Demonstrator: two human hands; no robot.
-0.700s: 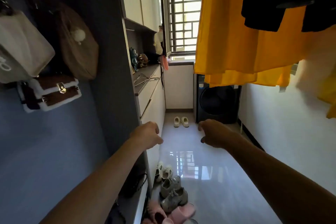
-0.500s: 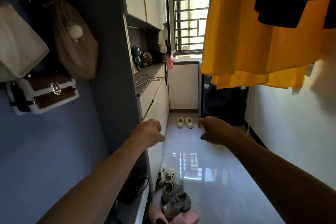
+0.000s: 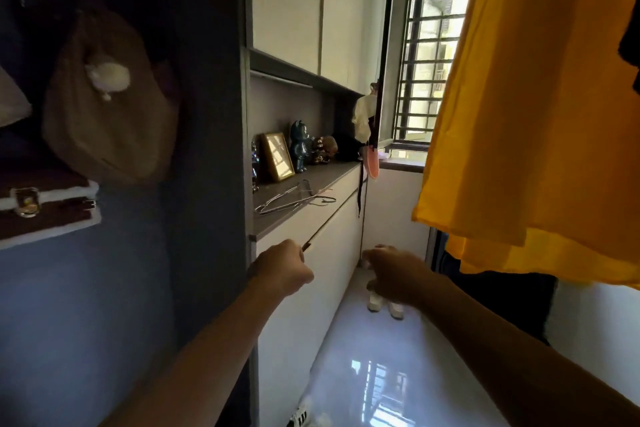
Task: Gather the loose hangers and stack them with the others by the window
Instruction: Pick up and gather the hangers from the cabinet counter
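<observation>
Several thin metal hangers [image 3: 294, 199] lie loose on the dark countertop [image 3: 332, 175] of the left-hand cabinet, ahead of me. My left hand [image 3: 282, 267] hovers in a loose fist below the counter's front edge, holding nothing. Level with it and further right, my right hand [image 3: 394, 274] hangs over the floor with fingers curled and nothing in them. Both hands are short of the hangers. The barred window [image 3: 426, 59] is at the far end, with a pink item [image 3: 372, 163] and dark things hanging beside its frame.
A framed picture [image 3: 277, 161], a blue bear figure [image 3: 299, 146] and small ornaments stand at the back of the counter. Bags [image 3: 110, 97] hang on the left wall. Yellow garments [image 3: 533, 107] hang at right. Pale slippers [image 3: 384, 307] sit on the glossy floor.
I have walked forward and turned left toward the cabinet; the counter and hangers are much closer. Both hands stay out in front, curled and empty.
</observation>
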